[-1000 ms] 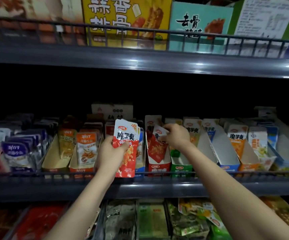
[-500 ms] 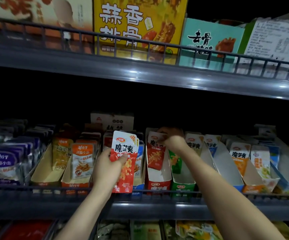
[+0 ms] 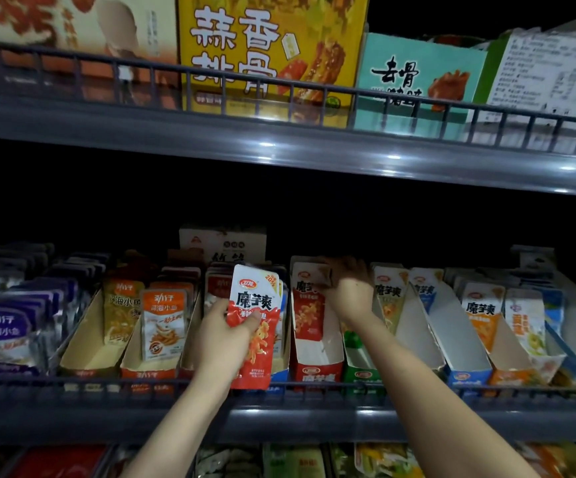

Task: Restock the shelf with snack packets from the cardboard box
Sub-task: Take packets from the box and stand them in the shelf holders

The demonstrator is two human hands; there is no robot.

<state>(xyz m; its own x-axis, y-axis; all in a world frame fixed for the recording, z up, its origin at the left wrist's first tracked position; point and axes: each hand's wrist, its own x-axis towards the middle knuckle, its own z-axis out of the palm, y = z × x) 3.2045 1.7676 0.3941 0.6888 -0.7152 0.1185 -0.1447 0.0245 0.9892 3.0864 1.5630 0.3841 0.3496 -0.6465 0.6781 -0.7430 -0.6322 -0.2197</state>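
Note:
My left hand (image 3: 224, 336) grips a small stack of red-and-white snack packets (image 3: 255, 319), held upright in front of the middle shelf's rail (image 3: 417, 391). My right hand (image 3: 346, 288) reaches deep into the red display tray (image 3: 317, 369), fingers on the top edge of a red-and-white packet (image 3: 307, 305) standing at the tray's back. The cardboard box is not in sight.
Neighbouring trays hold orange packets (image 3: 164, 322), purple packets (image 3: 7, 332), a green tray (image 3: 362, 370), a blue tray (image 3: 465, 374) and an orange tray (image 3: 514, 374). The upper shelf (image 3: 279, 146) carries large yellow (image 3: 269, 53) and teal boxes (image 3: 417, 81). A lower shelf shows more packets.
My right hand has pushed its packet further back into the red tray. My view has tilted upward, so both shelves sit lower in frame. The left hand keeps its stack.

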